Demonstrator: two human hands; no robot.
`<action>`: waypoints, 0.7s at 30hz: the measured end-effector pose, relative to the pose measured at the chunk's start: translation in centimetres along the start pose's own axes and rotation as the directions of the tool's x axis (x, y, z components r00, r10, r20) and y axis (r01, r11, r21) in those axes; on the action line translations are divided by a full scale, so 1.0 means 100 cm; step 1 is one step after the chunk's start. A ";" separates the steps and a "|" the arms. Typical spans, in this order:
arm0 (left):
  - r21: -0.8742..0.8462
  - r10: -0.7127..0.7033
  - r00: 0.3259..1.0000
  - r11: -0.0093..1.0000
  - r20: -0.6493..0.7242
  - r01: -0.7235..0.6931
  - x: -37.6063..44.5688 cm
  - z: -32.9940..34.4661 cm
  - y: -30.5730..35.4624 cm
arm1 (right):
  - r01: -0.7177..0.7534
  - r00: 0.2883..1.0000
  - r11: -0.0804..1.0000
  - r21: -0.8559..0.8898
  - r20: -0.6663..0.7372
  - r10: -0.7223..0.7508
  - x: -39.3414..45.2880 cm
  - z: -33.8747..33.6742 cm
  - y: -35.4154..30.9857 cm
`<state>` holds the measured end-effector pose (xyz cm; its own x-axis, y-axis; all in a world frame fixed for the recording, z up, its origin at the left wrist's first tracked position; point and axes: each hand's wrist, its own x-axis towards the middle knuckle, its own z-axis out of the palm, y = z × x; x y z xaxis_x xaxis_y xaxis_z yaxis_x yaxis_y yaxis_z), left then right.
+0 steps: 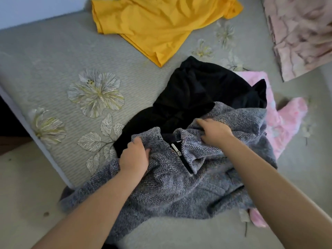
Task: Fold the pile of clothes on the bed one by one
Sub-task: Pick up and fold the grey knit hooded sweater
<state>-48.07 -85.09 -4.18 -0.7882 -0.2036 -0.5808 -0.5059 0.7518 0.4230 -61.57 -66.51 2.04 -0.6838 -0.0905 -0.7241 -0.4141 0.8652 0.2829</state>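
A grey knitted sweater with a short zip at its collar lies crumpled on top of the pile at the bed's near edge. My left hand grips the fabric left of the collar. My right hand grips the fabric right of the collar. Under the sweater lies a black garment, and beneath both a fluffy pink garment sticks out to the right.
A yellow shirt lies spread at the far side of the bed. A pale pink blanket sits at the far right. The grey bedcover has embroidered flowers; its edge runs along the left, with floor beyond.
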 end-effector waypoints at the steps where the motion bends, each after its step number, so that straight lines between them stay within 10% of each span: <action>1: -0.048 -0.045 0.999 0.998 0.006 0.045 -0.001 0.000 0.000 | -0.009 1.000 0.999 -0.042 -0.020 0.008 0.003 0.001 -0.005; 6: -0.207 -0.212 0.973 0.952 0.088 0.226 -0.003 -0.010 0.001 | -0.101 0.982 0.981 -0.167 -0.172 0.072 -0.007 0.009 -0.009; 11: -0.080 -0.055 0.998 0.995 -0.016 0.053 -0.016 -0.023 0.004 | -0.093 0.964 0.974 -0.207 -0.265 0.036 -0.008 0.011 -0.002; 16: 0.019 0.111 0.961 0.994 -0.254 -0.110 -0.030 -0.064 0.011 | -0.169 0.848 0.983 0.068 -0.499 0.180 -0.046 0.000 0.010; 21: 0.019 0.363 0.786 0.912 -0.500 -0.409 -0.054 -0.123 0.061 | -0.195 0.682 0.882 0.429 -0.586 0.437 -0.127 -0.022 0.073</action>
<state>-51.22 -87.07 10.09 -0.9787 -0.2003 0.0445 -0.1321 0.7810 0.6104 -57.24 -60.10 14.72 -0.9996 0.0266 -0.0017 0.0262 0.9923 0.1210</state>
